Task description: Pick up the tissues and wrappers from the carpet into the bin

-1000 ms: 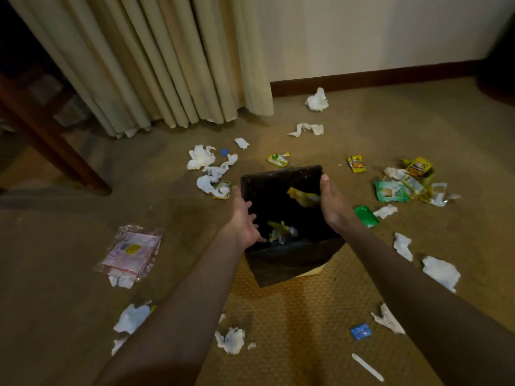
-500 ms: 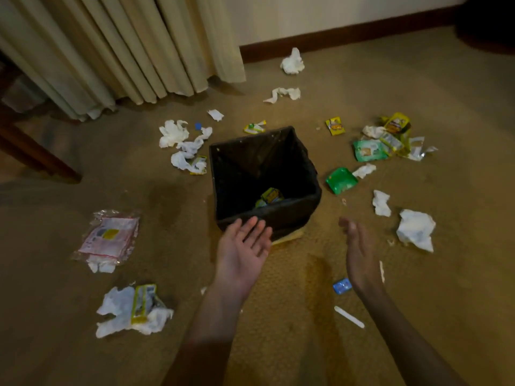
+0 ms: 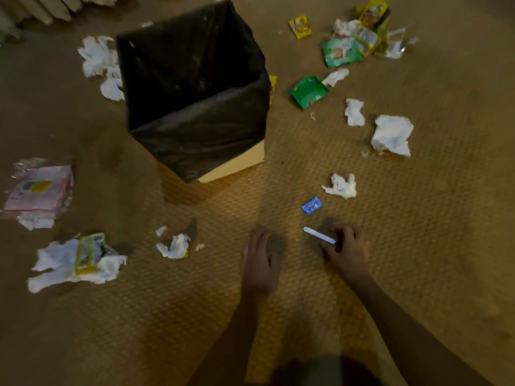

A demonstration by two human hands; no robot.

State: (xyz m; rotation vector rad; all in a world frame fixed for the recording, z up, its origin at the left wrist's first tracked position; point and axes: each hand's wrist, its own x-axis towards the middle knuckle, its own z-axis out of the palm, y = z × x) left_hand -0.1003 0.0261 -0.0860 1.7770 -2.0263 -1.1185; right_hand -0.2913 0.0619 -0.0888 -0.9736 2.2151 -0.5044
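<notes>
Nearest to us, our left hand hovers low over the carpet with its fingers relaxed and holding nothing. Our right hand sits just beside it, fingertips curling onto the near end of a thin white strip; whether that grip has actually closed on the strip we cannot tell. The strip looks flat, light and a bit stiff, so we judge a pinch at its end would lift it best. Just beyond lies a small blue wrapper, likely slick and weightless, best pinched at an edge. Crumpled tissues sit near it and to our left; soft and light, they should bunch up wherever we take them. Farther on stands the bin, lined with a black bag, mouth open. Past it lie green and yellow wrappers, well apart from our hands.
</notes>
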